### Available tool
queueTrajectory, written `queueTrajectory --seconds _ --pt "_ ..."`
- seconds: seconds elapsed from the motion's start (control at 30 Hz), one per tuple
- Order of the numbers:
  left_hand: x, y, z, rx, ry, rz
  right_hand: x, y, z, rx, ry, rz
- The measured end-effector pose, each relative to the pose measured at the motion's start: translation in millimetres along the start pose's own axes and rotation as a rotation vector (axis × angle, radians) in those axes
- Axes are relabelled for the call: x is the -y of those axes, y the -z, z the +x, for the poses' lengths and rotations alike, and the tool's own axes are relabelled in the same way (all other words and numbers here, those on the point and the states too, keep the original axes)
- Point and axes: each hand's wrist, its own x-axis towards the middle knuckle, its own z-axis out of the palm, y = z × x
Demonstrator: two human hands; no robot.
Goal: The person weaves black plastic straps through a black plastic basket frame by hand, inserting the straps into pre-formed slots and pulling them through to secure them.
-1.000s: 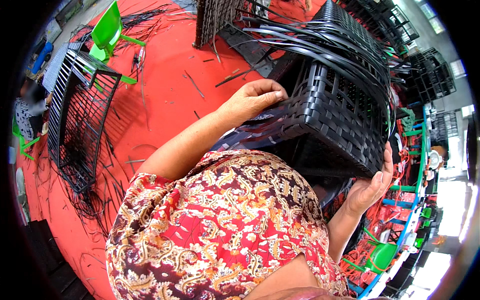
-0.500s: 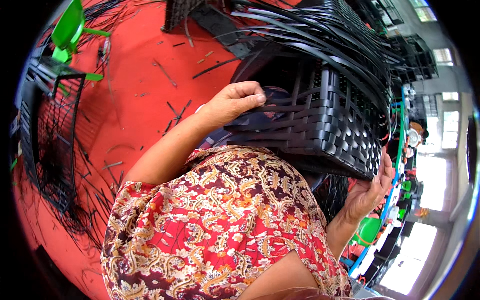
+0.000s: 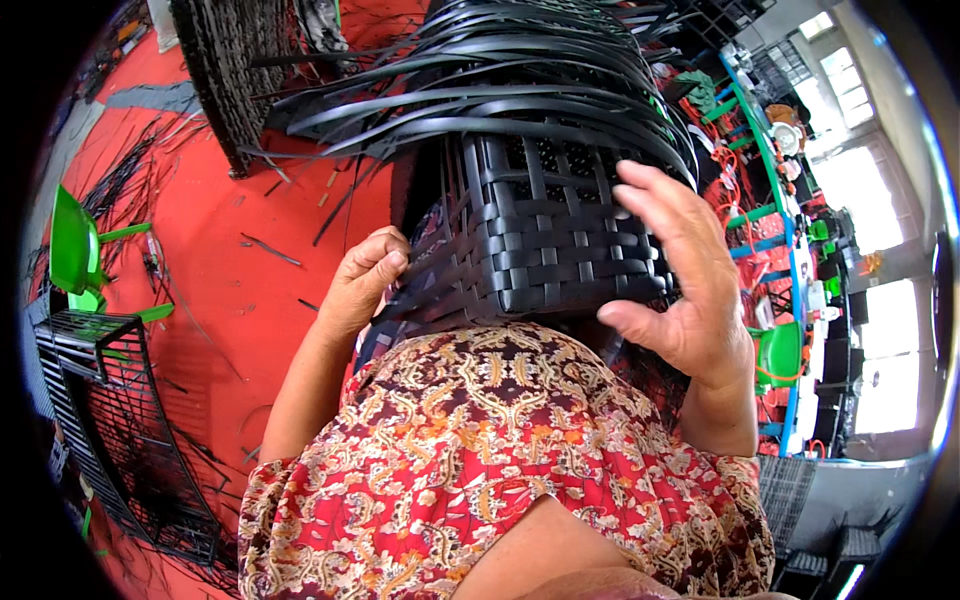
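A black woven piece (image 3: 560, 258), plaited from flat strips into a box-like end, rests in front of my body. My left hand (image 3: 368, 278) is closed beside its left side, thumb pressed to the fingers. A black flat strip (image 3: 432, 248) runs from the weave to this hand, its end hidden by the fingers. My right hand (image 3: 685, 275) is raised at the right side of the weave, open, with thumb and fingers spread. Whether its fingertips touch the weave I cannot tell. Many long loose strips (image 3: 420, 112) fan across the top, pointing left.
Strip scraps (image 3: 270, 250) lie on the red floor (image 3: 230, 310). A green chair (image 3: 75, 245) and a black frame (image 3: 140, 430) stand at left. A dark woven panel (image 3: 225, 80) rises at the far left. A green-and-blue rack (image 3: 790, 260) runs along the right.
My right hand has come up from below the woven corner to its right side, fingers spread. My left hand stays closed at the left. The view has shifted, showing the weave more squarely.
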Motion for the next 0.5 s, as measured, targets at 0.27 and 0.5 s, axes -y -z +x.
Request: queueTrajectory --seconds 0.27,0.5 --pt "-3.9 2.9 -15.6 -0.094 0.025 -0.057 8.7 -18.2 25.1 0.131 0.173 0.056" --pt "-5.2 7.1 -16.2 -0.059 0.085 -0.001 18.3 -9.5 32.5 0.067 0.198 -0.184"
